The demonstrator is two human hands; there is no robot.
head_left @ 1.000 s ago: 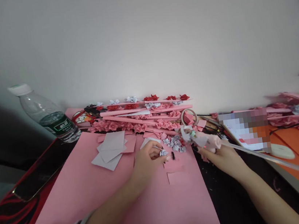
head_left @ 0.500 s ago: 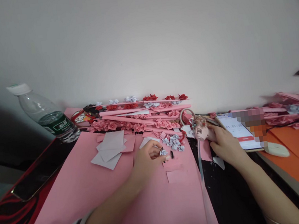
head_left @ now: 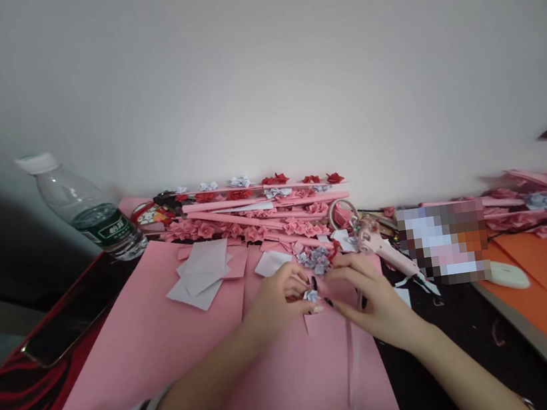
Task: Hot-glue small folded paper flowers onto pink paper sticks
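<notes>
One small white folded paper flower (head_left: 310, 295) is pinched between the fingertips of the left hand (head_left: 276, 297), while one long pink paper strip (head_left: 350, 349) is gripped in the closed fingers of the right hand (head_left: 366, 297), its tail trailing toward the body over the large smooth pink sheet (head_left: 172, 353). Just beyond the fingertips a cluster of crinkled white and pink flowers (head_left: 317, 260) is heaped, with one pink glue gun (head_left: 385, 251) lying past the right knuckles. Far left of the fingers one clear plastic bottle (head_left: 85, 209) with a green label, its writing unreadable, is stood.

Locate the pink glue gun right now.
In the head view the pink glue gun lies on the dark desk right of centre, just beyond the right hand, between the tape ring and the phone.
</notes>
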